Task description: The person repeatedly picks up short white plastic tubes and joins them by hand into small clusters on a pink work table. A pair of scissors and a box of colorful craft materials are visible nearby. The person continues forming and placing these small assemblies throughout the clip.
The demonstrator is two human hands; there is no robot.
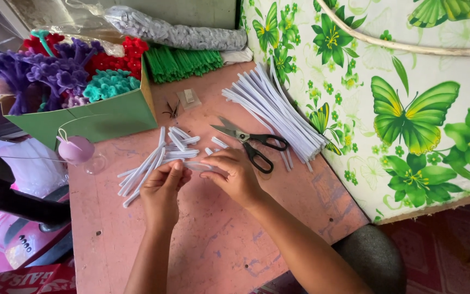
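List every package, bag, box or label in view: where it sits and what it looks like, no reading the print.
Green cardboard box: table's back left, open-topped, full of purple, red and teal pipe-cleaner flowers.
Clear plastic bag: back edge, long, stuffed with grey-white pipe cleaners.
Red printed package: bottom left, below the table, partly cut off.
Small clear packet: on the table beside the box, flat, rectangular.
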